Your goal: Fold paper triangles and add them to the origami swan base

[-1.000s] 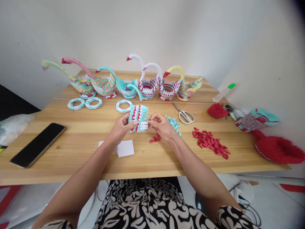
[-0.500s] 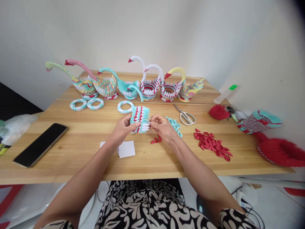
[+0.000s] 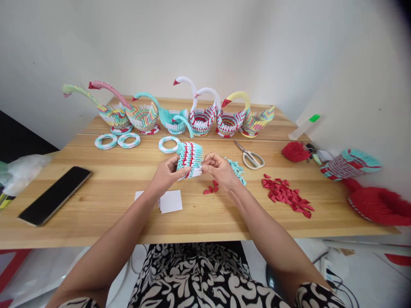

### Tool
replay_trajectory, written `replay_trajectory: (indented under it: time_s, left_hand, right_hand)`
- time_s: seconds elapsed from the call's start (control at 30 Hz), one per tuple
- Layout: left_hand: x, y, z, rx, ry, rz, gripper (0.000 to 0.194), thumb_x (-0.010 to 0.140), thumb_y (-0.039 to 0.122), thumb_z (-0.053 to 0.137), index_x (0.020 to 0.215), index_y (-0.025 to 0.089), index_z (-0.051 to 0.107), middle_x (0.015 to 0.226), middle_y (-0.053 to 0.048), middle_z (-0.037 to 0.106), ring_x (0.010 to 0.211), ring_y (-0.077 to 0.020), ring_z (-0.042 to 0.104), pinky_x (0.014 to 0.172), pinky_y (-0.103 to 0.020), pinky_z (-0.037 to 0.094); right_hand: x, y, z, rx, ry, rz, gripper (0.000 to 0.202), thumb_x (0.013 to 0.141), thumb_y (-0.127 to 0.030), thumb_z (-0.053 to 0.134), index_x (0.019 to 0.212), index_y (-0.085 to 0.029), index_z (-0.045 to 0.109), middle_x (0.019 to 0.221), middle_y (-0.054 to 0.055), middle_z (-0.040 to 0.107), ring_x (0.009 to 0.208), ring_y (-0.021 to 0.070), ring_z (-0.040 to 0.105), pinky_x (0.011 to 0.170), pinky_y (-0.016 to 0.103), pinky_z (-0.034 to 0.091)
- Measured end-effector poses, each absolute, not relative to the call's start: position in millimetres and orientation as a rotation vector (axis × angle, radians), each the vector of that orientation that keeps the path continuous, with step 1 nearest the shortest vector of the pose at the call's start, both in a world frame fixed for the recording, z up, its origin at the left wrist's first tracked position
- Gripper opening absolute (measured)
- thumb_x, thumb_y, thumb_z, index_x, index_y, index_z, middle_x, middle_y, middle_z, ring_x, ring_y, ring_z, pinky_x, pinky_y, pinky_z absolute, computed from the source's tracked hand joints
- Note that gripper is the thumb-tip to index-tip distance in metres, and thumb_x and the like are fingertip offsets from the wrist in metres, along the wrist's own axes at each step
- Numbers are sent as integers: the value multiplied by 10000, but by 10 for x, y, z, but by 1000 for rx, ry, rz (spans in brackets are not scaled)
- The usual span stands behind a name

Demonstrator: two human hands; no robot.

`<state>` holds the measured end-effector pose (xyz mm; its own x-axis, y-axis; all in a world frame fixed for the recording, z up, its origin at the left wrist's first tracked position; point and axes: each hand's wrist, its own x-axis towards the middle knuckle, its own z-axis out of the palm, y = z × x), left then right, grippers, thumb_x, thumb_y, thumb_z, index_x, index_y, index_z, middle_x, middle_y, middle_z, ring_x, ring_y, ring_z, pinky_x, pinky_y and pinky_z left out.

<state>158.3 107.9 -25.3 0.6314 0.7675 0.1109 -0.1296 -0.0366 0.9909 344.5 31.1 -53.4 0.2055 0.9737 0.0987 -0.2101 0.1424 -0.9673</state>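
Observation:
My left hand (image 3: 168, 174) is closed around a modular origami cylinder (image 3: 190, 156) of folded paper in turquoise, red and white rows, its thumb across the near side. At the cylinder's right edge, my right hand (image 3: 220, 170) pinches thumb and fingers together by the white tips; whatever sits between the fingertips is too small to make out. Turquoise folded paper triangles (image 3: 236, 169) lie partly hidden behind the right hand. A few red folded triangles (image 3: 211, 188) rest on the wooden table (image 3: 205, 222) below the hands.
Several origami swans (image 3: 202, 117) line the back. Turquoise-and-white paper rings (image 3: 129, 140) lie left, above a phone (image 3: 56, 194). White paper cards (image 3: 171, 201) are near the front. Rightward are scissors (image 3: 252, 158), a red triangle pile (image 3: 287, 194), a glue bottle (image 3: 305, 127) and a red swan (image 3: 380, 204).
The cylinder is tilted slightly differently in my left hand. My right fingers stay pinched at its right edge, with only a small shift.

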Motion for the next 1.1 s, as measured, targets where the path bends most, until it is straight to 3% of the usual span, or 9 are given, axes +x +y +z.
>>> replay_trajectory:
  time_s: [0.4,0.67,0.93,1.1]
  left_hand:
    - [1569,1103,-302,1428,575,827,349,686,436,813,863,164,685,797,-28,657,731,-166,562,677,-271,459]
    - [1589,1090,-268,1380,579,819,424,582,410,873,855,152,677,786,-19,647,741,-164,553,684,-266,464]
    - [1569,1092,-268,1422,599,827,355,656,428,824,811,155,657,740,-14,613,707,-150,534,646,-250,443]
    - [1567,1087,-253,1417,612,819,386,617,424,848,812,151,658,755,-15,628,696,-147,536,643,-250,448]
  right_hand:
    - [3448,319,-534,-1005,-885,1073,412,630,-395,878,864,-203,598,693,-37,664,632,104,588,662,238,452]
    - [3437,329,-542,-971,-831,1100,433,604,-396,893,850,-201,596,660,-49,646,612,96,584,635,222,458]
    - [3445,333,-553,-956,-846,1110,423,616,-382,892,868,-198,606,661,-51,653,605,87,586,629,208,452]
    - [3457,331,-562,-973,-858,1112,439,613,-396,891,877,-197,603,664,-48,652,607,94,585,633,217,446]
